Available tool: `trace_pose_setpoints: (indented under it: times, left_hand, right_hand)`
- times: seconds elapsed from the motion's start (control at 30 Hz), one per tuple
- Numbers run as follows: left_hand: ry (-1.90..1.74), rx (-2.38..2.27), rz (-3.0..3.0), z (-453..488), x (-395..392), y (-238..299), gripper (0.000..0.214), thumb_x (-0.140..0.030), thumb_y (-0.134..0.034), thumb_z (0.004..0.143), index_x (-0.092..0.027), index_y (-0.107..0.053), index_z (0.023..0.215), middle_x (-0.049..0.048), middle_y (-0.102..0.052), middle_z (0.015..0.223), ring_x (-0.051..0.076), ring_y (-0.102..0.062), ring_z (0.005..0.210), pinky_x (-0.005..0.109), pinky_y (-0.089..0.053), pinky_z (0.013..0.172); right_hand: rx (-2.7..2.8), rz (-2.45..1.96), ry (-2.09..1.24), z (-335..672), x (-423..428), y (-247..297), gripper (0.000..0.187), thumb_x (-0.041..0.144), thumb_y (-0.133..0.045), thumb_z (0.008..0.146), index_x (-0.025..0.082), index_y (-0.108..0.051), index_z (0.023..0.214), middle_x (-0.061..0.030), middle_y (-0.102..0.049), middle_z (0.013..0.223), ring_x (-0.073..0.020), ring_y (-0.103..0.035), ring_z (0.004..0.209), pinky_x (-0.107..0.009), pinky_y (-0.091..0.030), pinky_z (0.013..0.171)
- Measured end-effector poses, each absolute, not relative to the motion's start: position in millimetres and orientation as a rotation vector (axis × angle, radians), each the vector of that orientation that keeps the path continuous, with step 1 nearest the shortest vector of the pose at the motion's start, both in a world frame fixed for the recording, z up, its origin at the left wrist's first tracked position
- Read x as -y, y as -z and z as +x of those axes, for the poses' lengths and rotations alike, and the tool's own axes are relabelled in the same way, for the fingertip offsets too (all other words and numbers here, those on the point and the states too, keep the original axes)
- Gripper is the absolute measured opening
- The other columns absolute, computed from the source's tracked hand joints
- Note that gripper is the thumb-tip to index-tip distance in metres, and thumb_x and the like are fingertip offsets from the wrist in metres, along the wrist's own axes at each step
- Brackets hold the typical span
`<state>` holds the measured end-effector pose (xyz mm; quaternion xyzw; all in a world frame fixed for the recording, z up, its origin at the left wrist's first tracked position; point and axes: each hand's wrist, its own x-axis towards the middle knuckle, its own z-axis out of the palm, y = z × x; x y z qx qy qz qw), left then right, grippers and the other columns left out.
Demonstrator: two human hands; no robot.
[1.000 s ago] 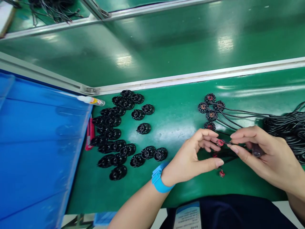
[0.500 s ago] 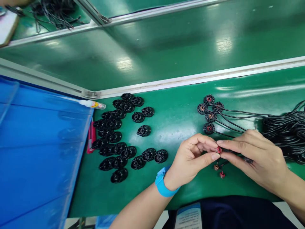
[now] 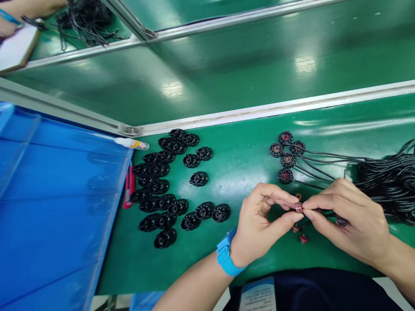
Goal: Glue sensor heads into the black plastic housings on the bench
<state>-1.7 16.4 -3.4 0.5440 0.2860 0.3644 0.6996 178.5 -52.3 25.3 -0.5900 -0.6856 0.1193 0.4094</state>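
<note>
My left hand [image 3: 262, 224] and my right hand [image 3: 348, 222] meet fingertip to fingertip over the green mat, both pinched on one small red wound coil [image 3: 298, 208] at the end of a black wire. Two more small coils [image 3: 300, 233] lie on the mat just below my fingers. Behind my hands sit several black round housings with coils fitted [image 3: 285, 155], their wires running right into a bundle of black cable [image 3: 385, 181]. A blue wrist strap [image 3: 227, 259] is on my left wrist.
Several empty black round housings [image 3: 168, 185] lie in a loose pile at centre left. A small glue tube [image 3: 131, 143] and a red tool [image 3: 130, 190] lie by the blue bin [image 3: 55, 203]. Another person's hand [image 3: 22, 11] works at the far left.
My hands have closed together and dropped slightly toward me. Both now pinch the red coil, which only the right fingers held before. Another person's hand has come into view at top left.
</note>
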Motion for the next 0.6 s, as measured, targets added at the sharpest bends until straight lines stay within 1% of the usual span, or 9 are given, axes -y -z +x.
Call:
trace_pose_setpoints:
  times: [0.1, 0.27, 0.43, 0.53, 0.6]
  left_hand:
    - [-0.894, -0.681, 1.287, -1.7, -11.9, 2.2, 0.033, -0.013, -0.084, 0.080, -0.022, -0.063, 0.104, 0.0012, -0.077, 0.095, 0.015, -0.075, 0.085, 0.029, -0.062, 0.079]
    - [-0.943, -0.731, 1.300, -0.5, -5.5, 1.1, 0.036, -0.009, -0.083, 0.080, -0.023, -0.060, 0.103, 0.0003, -0.077, 0.097, 0.014, -0.075, 0.085, 0.028, -0.062, 0.080]
    - [-0.866, -0.750, 1.283, 0.1, -7.8, -2.2, 0.035, -0.014, -0.083, 0.081, -0.024, -0.058, 0.104, 0.0007, -0.077, 0.098, 0.015, -0.075, 0.085, 0.029, -0.062, 0.079]
    - [-0.810, -0.798, 1.507, -12.4, -16.9, -18.2, 0.037, -0.021, -0.084, 0.082, -0.027, -0.062, 0.111, 0.0019, -0.076, 0.103, 0.020, -0.074, 0.094, 0.034, -0.061, 0.085]
    - [-0.816, -0.883, 1.753, -30.4, -24.7, -32.5, 0.044, -0.027, -0.086, 0.079, -0.031, -0.065, 0.118, 0.0019, -0.075, 0.114, 0.026, -0.072, 0.108, 0.042, -0.058, 0.096]
  right_hand:
    - [1.756, -1.471, -0.288, 180.0, 53.5, -23.1, 0.017, 0.012, -0.070, 0.091, 0.023, -0.070, 0.104, 0.0013, -0.074, 0.081, -0.0111, -0.063, 0.066, -0.031, -0.048, 0.065]
    - [1.774, -1.484, -0.241, 181.1, 55.2, -18.5, 0.016, 0.012, -0.070, 0.090, 0.023, -0.070, 0.102, 0.0007, -0.071, 0.077, -0.0126, -0.060, 0.064, -0.031, -0.046, 0.063]
    - [1.831, -1.485, -0.118, 179.7, 56.5, -17.9, 0.023, 0.010, -0.069, 0.088, 0.025, -0.069, 0.106, 0.0004, -0.073, 0.080, -0.0142, -0.059, 0.065, -0.032, -0.048, 0.063]
    - [1.666, -1.551, -0.327, 185.6, 57.9, -20.9, 0.014, 0.015, -0.064, 0.093, 0.026, -0.068, 0.102, -0.0008, -0.067, 0.078, -0.0148, -0.057, 0.064, -0.031, -0.046, 0.058]
    - [1.437, -1.550, -0.528, 195.0, 58.0, -22.1, 0.008, 0.021, -0.061, 0.096, 0.025, -0.066, 0.099, -0.0014, -0.061, 0.077, -0.0149, -0.053, 0.064, -0.030, -0.042, 0.055]
